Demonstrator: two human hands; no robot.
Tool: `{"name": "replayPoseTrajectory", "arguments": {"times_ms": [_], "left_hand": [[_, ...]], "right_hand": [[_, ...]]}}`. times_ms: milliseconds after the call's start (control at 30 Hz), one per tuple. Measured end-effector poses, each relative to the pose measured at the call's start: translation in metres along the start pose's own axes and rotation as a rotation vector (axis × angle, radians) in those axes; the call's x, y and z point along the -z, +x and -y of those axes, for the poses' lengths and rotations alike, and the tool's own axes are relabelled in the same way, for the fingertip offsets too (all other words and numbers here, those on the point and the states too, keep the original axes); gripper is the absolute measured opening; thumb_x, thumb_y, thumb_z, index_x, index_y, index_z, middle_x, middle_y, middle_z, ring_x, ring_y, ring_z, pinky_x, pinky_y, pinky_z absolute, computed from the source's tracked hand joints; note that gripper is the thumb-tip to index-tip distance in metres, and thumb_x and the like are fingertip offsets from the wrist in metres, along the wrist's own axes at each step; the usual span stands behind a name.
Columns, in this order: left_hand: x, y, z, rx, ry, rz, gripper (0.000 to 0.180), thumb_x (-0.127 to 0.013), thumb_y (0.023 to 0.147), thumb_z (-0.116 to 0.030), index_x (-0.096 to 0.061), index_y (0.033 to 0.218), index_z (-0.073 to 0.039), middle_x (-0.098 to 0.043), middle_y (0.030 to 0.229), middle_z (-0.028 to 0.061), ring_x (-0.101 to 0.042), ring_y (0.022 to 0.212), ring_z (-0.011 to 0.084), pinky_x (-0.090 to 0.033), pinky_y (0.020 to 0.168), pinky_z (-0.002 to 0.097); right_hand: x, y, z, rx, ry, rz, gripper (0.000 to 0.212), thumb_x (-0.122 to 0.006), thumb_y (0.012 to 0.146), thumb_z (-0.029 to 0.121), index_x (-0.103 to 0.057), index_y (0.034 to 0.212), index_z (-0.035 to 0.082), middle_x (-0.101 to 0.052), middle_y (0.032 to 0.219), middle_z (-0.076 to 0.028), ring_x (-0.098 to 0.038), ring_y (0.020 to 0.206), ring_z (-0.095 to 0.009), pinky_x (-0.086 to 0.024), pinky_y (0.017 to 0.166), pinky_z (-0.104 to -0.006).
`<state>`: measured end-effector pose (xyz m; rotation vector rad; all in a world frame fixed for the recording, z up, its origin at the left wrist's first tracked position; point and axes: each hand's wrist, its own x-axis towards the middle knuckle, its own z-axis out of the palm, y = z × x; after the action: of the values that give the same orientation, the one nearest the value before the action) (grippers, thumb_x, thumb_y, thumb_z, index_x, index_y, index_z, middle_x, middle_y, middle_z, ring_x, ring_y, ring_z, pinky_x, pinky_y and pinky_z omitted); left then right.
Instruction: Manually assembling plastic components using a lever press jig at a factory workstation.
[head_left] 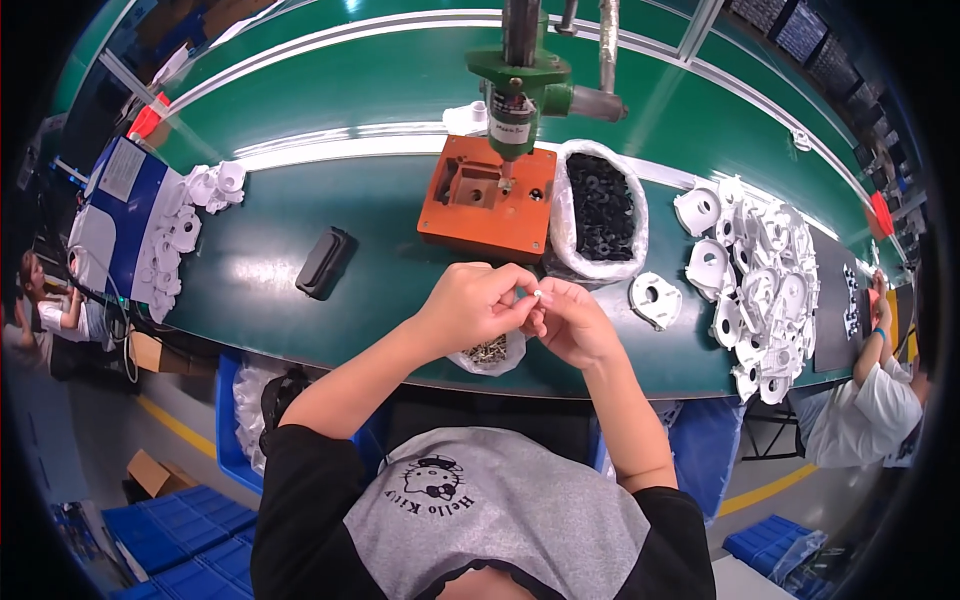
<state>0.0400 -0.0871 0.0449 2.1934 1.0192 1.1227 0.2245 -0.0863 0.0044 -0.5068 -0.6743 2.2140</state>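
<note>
Above the bench's front edge my left hand (470, 308) and my right hand (578, 328) meet. Both are closed, thumb and fingers pinched around a tiny white piece (538, 294) at the fingertips; its exact kind is too small to tell. Partly hidden beneath them stands a white-lined bowl (518, 357) of small brass-coloured metal pieces (488, 351). Just beyond the hands sits an orange fixture block (480, 222) with a recess in its top. A green press (515, 80) stands over it, its tip down near the block.
Right of the block, a white-lined bin (560, 215) holds black plastic parts (603, 210). One white plastic housing (656, 301) lies nearby, with many more piled (765, 285) further right. A black case (325, 263) and a blue-and-white machine (120, 220) are left. A co-worker (868, 400) sits at right.
</note>
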Motion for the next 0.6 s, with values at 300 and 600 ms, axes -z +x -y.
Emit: {"name": "replayPoseTrajectory", "arguments": {"times_ms": [300, 600], "left_hand": [[0.012, -0.015, 0.004, 0.242, -0.197, -0.098, 0.012, -0.069, 0.078, -0.009, -0.061, 0.085, -0.005, -0.043, 0.051, 0.0004, -0.041, 0.045, 0.0092, -0.035, 0.046, 0.0241], [0.026, -0.035, 0.009, 0.254, -0.118, -0.122, 0.008, -0.067, 0.081, -0.003, -0.06, 0.086, -0.002, -0.047, 0.053, -0.0035, -0.041, 0.047, 0.0019, -0.033, 0.045, 0.0195]], "right_hand": [[-0.003, 0.043, 0.066, 0.427, -1.109, -0.407, 0.01, -0.062, 0.085, 0.009, -0.06, 0.088, -0.001, -0.058, 0.074, -0.001, -0.053, 0.064, -0.007, -0.044, 0.058, -0.0225], [0.02, 0.089, 0.079, 0.719, -1.996, -0.4, 0.013, -0.063, 0.077, 0.015, -0.068, 0.085, 0.006, -0.063, 0.079, -0.009, -0.062, 0.07, -0.028, -0.05, 0.064, -0.0371]]}}
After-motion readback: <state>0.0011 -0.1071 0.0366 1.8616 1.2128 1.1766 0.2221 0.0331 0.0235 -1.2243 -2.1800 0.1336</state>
